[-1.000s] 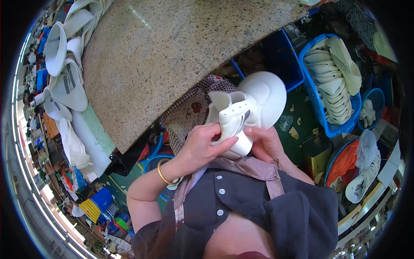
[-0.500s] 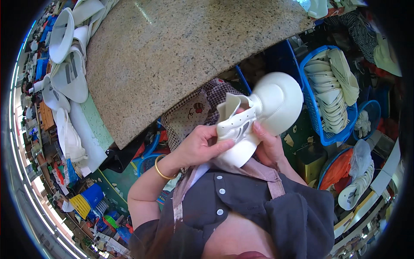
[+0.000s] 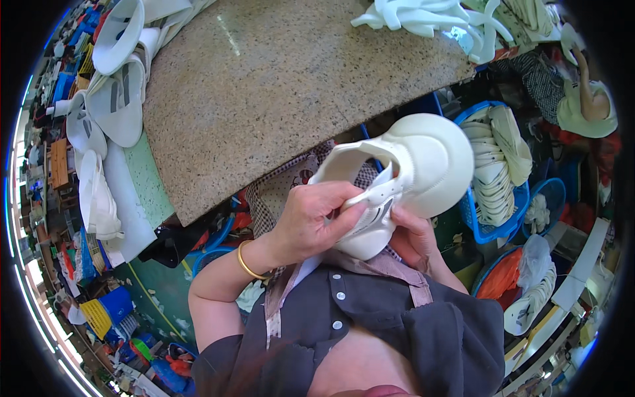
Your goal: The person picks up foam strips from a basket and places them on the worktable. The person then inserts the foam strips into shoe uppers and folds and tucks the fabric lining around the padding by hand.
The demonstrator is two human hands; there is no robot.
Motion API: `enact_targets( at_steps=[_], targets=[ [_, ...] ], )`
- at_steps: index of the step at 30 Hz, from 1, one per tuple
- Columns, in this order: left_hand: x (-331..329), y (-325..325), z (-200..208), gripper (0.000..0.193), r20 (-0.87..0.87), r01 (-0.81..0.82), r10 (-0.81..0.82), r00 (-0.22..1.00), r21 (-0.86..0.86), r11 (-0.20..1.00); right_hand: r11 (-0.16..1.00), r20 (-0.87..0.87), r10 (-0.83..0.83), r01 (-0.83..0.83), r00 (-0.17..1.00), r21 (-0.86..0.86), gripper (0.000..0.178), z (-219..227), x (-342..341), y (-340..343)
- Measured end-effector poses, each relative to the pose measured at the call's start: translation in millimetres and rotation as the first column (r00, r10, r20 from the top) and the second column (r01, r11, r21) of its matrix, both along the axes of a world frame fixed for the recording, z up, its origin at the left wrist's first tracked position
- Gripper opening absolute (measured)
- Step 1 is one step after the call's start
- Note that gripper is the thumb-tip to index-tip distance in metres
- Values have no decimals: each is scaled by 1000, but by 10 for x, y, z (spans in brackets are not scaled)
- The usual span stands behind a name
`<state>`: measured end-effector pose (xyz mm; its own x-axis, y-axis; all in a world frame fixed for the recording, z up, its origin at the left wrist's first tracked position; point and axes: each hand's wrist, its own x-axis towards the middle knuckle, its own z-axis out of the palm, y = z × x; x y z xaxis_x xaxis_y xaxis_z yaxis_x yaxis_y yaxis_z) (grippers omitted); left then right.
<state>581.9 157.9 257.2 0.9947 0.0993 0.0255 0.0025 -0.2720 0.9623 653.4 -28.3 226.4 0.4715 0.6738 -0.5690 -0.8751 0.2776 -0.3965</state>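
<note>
A white shoe upper [image 3: 433, 159] is held in front of my chest, just off the near edge of the stone-topped table. Its rounded toe points up and to the right, and its opening spreads to the left. A row of small eyelet holes and dark slanted stripes show on its side. Between thumb and fingers, my left hand [image 3: 314, 215] pinches the edge by the eyelets; a gold bangle is on that wrist. Lower down, my right hand [image 3: 417, 241] grips the upper from the right, its thumb on the side and its other fingers partly hidden behind.
Speckled stone covers the table [image 3: 278, 92]. White shoe parts [image 3: 118, 99] are stacked at its left edge, and white curved pieces [image 3: 423, 16] lie at the far right. A blue basket [image 3: 493, 231] of nested white uppers stands right. Another person's arm [image 3: 585, 83] shows at far right.
My left hand has moved up along the eyelet edge, and the upper's opening is spread wider. My right hand still grips the side. The whole view has shifted slightly.
</note>
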Motion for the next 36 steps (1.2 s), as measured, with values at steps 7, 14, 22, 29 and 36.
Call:
enact_targets(
  at_steps=[7,14,22,29,36],
  targets=[
    [-34,78,180,14,207,-119,109,972,39,992,997,302,-51,67,952,-44,60,176,39,142],
    [122,685,243,11,765,-664,297,572,220,714,935,950,294,237,-107,-263,28,770,537,624],
    [-299,1197,-358,30,422,-405,99,901,739,538,852,452,270,-7,-850,-524,69,282,764,1614],
    [-227,1248,-265,31,317,-331,121,941,777,535,844,370,276,40,-887,-535,64,155,859,1755],
    [31,1436,-135,32,224,-217,33,974,876,430,866,339,175,-20,-924,-500,57,104,1000,1695]
  ],
)
